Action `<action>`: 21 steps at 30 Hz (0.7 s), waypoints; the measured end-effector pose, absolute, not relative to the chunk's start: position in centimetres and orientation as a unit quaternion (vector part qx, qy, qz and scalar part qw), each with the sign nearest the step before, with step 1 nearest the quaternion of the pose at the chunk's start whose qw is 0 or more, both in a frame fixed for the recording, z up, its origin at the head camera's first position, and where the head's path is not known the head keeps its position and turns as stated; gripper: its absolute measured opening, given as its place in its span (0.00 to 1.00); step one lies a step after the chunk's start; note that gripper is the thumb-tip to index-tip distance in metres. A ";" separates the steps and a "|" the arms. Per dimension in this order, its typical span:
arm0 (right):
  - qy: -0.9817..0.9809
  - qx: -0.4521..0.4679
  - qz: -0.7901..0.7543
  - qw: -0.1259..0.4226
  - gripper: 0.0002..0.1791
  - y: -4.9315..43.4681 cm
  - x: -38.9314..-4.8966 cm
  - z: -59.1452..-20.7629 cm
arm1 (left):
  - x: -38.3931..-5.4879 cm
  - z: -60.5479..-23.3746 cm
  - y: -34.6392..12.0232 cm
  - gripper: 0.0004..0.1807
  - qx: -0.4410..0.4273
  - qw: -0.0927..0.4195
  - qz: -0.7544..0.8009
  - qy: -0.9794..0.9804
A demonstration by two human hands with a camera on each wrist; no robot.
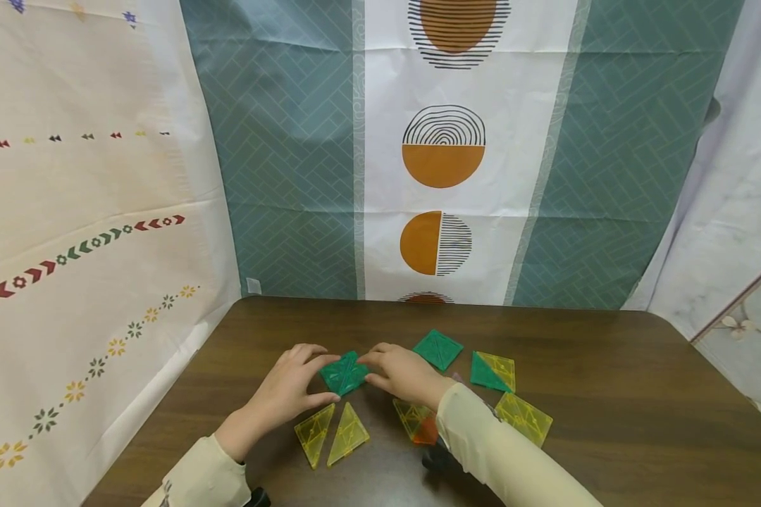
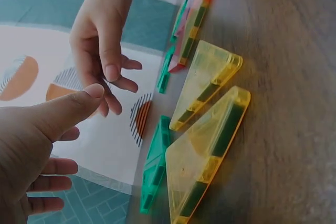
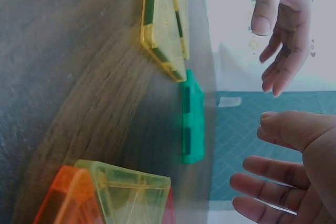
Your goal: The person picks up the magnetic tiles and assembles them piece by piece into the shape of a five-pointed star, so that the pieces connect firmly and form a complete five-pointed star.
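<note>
Two translucent green triangular magnetic tiles (image 1: 344,374) lie side by side as a square on the table. My left hand (image 1: 285,387) is to their left, thumb and fingers spread apart. On the other side, my right hand (image 1: 406,373) has loosely bent fingers near the tiles' right corner. Both wrist views show the hands raised above the green tiles (image 2: 156,166), with nothing in their fingers. Nearer the body, a yellow triangular tile (image 1: 315,434) lies beside a second yellow triangular tile (image 1: 349,433), a narrow gap between them.
Beyond my right hand lies a green square (image 1: 438,350). Right of it are a green-and-yellow square (image 1: 496,371) and a yellow square (image 1: 525,418). Under my right forearm, a yellow tile (image 1: 411,417) meets an orange one (image 1: 426,431). Patterned cloth (image 1: 292,176) hangs behind the table.
</note>
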State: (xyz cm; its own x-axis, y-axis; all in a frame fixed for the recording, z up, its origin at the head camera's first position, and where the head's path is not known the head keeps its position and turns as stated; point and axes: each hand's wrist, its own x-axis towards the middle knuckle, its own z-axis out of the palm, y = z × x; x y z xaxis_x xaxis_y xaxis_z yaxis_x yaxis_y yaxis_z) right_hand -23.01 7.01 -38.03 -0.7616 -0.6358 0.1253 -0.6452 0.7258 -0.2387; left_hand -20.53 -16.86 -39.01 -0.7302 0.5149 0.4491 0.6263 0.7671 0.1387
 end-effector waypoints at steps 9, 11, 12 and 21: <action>-0.929 0.340 0.143 0.036 0.22 7.3 -21.3 -37.4 | -19.5 -38.9 -17.2 0.35 -0.317 0.201 -0.142 -0.916; -0.928 0.342 0.144 0.040 0.22 7.4 -20.9 -37.3 | -19.2 -38.9 -17.3 0.35 -0.321 0.198 -0.142 -0.915; -0.927 0.343 0.146 0.042 0.21 7.4 -20.7 -37.3 | -19.1 -39.0 -17.3 0.35 -0.322 0.197 -0.141 -0.915; -0.913 0.368 0.165 0.059 0.21 7.5 -18.9 -38.0 | -17.8 -39.8 -18.3 0.34 -0.348 0.189 -0.130 -0.909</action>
State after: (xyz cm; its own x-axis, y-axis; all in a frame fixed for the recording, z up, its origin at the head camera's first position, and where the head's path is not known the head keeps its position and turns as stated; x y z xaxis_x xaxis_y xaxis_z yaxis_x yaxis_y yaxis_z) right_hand -18.94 7.48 -37.99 -0.7221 -0.6525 0.2299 -0.6917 0.6745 -0.2582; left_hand -17.83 -18.31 -39.80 -0.6860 0.5836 0.4345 0.6823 0.7234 0.1055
